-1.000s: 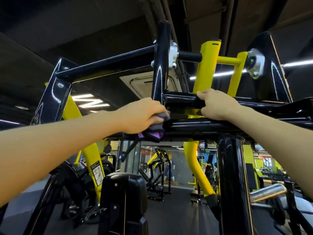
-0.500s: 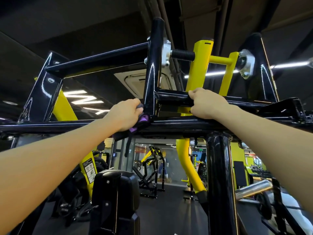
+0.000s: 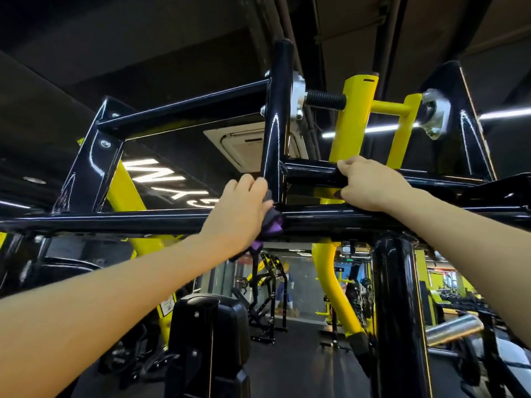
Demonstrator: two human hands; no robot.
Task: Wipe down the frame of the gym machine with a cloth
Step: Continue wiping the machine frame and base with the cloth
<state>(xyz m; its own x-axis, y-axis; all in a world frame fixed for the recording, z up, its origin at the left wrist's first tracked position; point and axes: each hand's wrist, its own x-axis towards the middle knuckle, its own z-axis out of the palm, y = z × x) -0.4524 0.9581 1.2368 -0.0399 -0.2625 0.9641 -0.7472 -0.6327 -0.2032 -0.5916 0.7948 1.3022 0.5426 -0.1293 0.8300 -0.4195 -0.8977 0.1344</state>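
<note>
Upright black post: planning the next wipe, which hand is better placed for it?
Left, probably. The left hand holds the cloth against the upright black post; the right hand grips a crossbar, clothless.

A gym: a black-and-yellow weight machine frame (image 3: 178, 113) rises above the fingers (image 3: 253, 182), with more yellow machines (image 3: 265, 271) on the floor beyond them.

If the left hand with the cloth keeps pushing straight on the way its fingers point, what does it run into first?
Probably the black upright post: the left hand presses the cloth at the joint where that post meets the long black crossbar, fingertips already against the post's base. Depth is hard to judge.
</note>
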